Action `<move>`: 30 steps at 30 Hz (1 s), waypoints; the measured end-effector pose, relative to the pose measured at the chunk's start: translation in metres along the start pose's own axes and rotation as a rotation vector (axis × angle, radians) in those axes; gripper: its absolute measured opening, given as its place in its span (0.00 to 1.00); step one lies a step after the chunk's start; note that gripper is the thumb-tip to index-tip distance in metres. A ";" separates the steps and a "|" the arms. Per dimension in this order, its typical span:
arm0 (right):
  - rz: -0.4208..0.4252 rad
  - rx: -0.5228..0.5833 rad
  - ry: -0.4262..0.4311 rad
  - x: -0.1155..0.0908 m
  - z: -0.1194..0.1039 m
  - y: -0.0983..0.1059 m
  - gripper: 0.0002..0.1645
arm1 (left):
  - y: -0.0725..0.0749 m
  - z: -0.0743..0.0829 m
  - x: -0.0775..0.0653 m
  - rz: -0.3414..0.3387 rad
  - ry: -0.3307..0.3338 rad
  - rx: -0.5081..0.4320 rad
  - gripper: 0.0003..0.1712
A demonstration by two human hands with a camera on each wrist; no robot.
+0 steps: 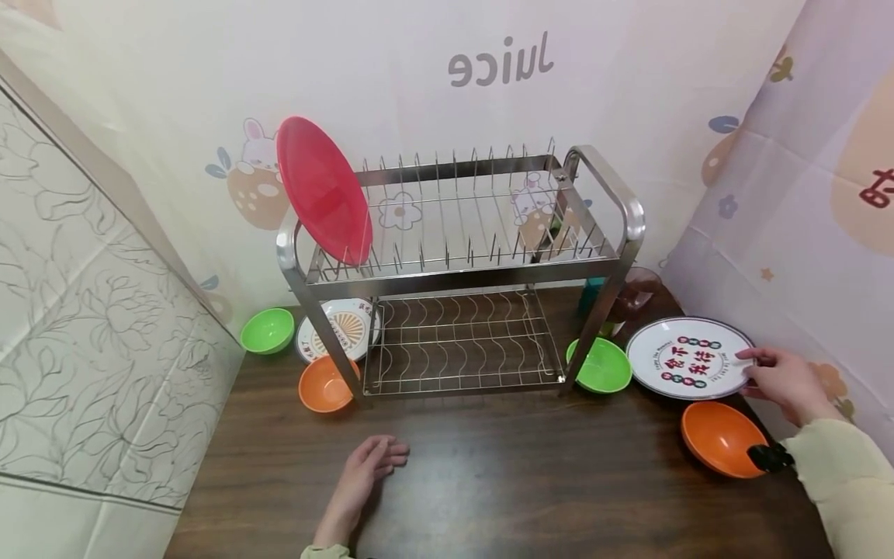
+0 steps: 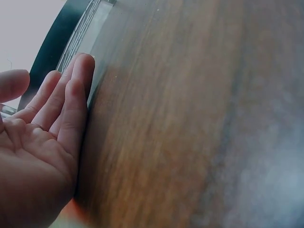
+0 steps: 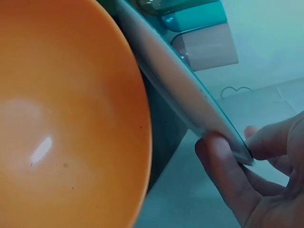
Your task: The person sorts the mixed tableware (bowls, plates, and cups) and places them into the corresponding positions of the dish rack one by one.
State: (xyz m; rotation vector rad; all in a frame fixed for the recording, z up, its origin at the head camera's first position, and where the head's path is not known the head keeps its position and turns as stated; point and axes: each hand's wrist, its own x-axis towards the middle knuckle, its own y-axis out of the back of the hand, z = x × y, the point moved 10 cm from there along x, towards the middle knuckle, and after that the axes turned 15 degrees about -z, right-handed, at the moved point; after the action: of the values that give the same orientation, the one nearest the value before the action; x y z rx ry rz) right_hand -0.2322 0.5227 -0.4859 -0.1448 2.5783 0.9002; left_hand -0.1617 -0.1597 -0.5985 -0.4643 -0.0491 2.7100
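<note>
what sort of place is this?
Probably a kitchen-style dish area, possibly a staged one: a metal dish rack with a red plate in its upper tier, a white lettered plate to the rack's right, and a cartoon-print backdrop behind.

It looks like a kitchen corner: a dish rack [image 1: 461, 279], plates [image 1: 649, 365] and bowls [image 1: 268, 331] on a table [image 1: 489, 481] by patterned walls [image 1: 391, 70].
</note>
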 end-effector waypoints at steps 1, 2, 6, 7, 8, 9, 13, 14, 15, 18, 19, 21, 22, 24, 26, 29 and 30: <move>0.012 0.001 0.000 -0.003 -0.001 0.002 0.25 | 0.000 0.000 0.000 0.001 -0.001 -0.002 0.25; 0.036 0.000 -0.008 -0.005 -0.002 0.004 0.25 | 0.001 0.001 -0.001 0.000 -0.003 -0.003 0.25; 0.135 -0.022 -0.014 -0.020 -0.007 0.013 0.24 | -0.001 0.001 -0.002 -0.008 -0.015 -0.004 0.25; 0.152 -0.021 -0.006 -0.024 -0.010 0.015 0.24 | -0.001 0.001 -0.002 -0.009 -0.016 -0.006 0.25; 0.172 -0.023 -0.003 -0.028 -0.012 0.016 0.24 | -0.001 0.001 -0.002 -0.008 -0.016 -0.009 0.25; 0.177 -0.024 0.008 -0.031 -0.015 0.017 0.24 | -0.001 0.001 -0.003 -0.008 -0.017 -0.013 0.26; 0.179 -0.023 0.018 -0.045 -0.025 0.016 0.23 | 0.000 0.002 -0.004 -0.001 -0.002 -0.023 0.25; 0.179 -0.024 0.012 -0.049 -0.028 0.015 0.24 | 0.000 0.002 -0.004 0.000 0.001 -0.024 0.25; 0.180 -0.028 0.012 -0.053 -0.030 0.014 0.24 | 0.000 0.002 -0.005 0.000 0.006 -0.024 0.25; 0.183 -0.035 0.026 -0.066 -0.035 0.009 0.23 | 0.000 0.002 -0.005 -0.001 0.015 -0.023 0.25; 0.185 -0.037 0.033 -0.070 -0.035 0.007 0.23 | -0.001 0.001 -0.004 -0.004 0.014 -0.024 0.25; 0.194 -0.049 0.048 -0.077 -0.033 0.003 0.22 | -0.002 0.001 -0.004 -0.013 0.013 -0.025 0.25; 0.197 -0.052 0.055 -0.080 -0.033 0.002 0.22 | -0.003 0.002 -0.004 -0.017 0.009 -0.026 0.25; 0.198 -0.051 0.065 -0.085 -0.031 -0.002 0.20 | -0.003 0.002 -0.003 -0.023 0.005 -0.028 0.26; 0.197 -0.058 0.066 -0.090 -0.030 -0.007 0.19 | -0.003 0.003 -0.003 -0.025 -0.007 -0.023 0.26; 0.182 -0.055 0.053 -0.098 -0.029 -0.018 0.18 | -0.003 0.003 -0.002 -0.021 -0.014 -0.020 0.25; 0.177 -0.060 0.045 -0.101 -0.029 -0.021 0.18 | -0.004 0.003 -0.001 -0.022 -0.017 -0.020 0.25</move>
State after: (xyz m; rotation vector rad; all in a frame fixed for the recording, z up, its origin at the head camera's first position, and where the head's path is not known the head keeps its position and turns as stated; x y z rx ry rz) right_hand -0.1452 0.4845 -0.4360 0.0472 2.6386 1.0489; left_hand -0.1602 -0.1562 -0.5952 -0.4446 -0.0851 2.6939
